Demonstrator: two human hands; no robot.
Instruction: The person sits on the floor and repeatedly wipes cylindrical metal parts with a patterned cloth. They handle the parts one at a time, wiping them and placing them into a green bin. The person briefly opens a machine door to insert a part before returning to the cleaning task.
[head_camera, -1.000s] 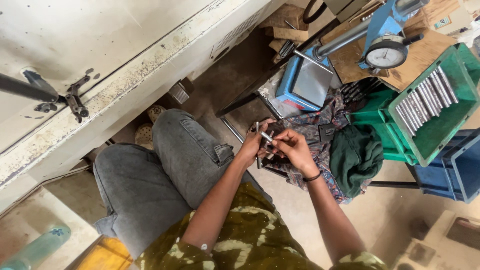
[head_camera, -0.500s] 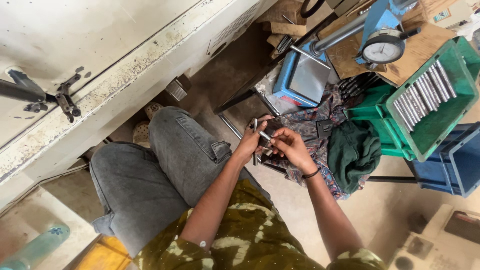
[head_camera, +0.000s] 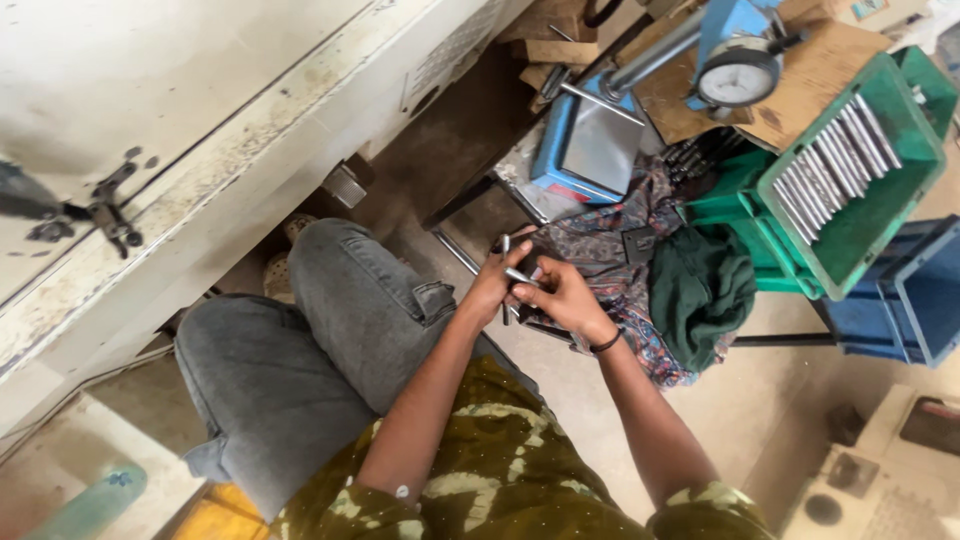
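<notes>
My left hand (head_camera: 492, 283) and my right hand (head_camera: 560, 297) meet above my right knee, close together. Each grips a short grey metal rod: one rod (head_camera: 506, 247) stands up out of my left fist, another rod (head_camera: 524, 277) lies across my right fingers. Both hands hover over a patterned cloth (head_camera: 610, 250) spread on a low stand. A dark green cloth (head_camera: 705, 290) lies bunched just to the right of my right hand.
A green crate (head_camera: 905, 190) holds a row of several metal rods (head_camera: 835, 165). A blue gauge stand (head_camera: 590, 150) with a round dial indicator (head_camera: 738, 75) sits behind. A blue crate (head_camera: 915, 295) is at right, a white machine body (head_camera: 200, 130) at left.
The view has shifted slightly, so the hands sit a little lower in the picture. Both hands stay together on the rods, with only small finger movements.
</notes>
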